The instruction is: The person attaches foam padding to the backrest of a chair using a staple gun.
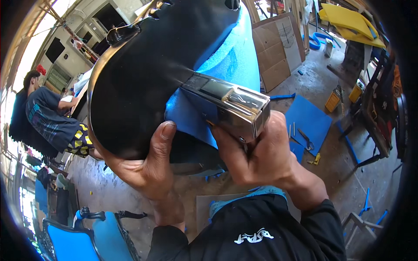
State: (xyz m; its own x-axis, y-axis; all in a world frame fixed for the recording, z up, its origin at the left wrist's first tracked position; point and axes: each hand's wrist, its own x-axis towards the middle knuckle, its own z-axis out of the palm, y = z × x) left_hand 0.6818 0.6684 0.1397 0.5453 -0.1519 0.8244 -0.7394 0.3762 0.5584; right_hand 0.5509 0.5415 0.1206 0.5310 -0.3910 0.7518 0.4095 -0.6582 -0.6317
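Chrome stapler (233, 98) clasped in right hand (265, 154); bracing black panel (135, 74) with left hand (141, 169), thumb (161, 143) atop, other fingers' curl hidden; ideally pressing nose (190, 80) squarely at blue cloth's (230, 58) edge.

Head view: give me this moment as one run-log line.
left hand: holding curved black piece | right hand: gripping chrome tool | blue material: beside tool

The left head-worn fisheye camera faces downward, upright, from above the wearer's black shirt (252, 219) at 5 o'clock. Left hand (139, 167), 8 o'clock, and right hand (261, 152), 4 o'clock, sit at close range; the floor (315, 76), 2 o'clock, lies farther off. Detail toward 9 o'clock appears unreliable.
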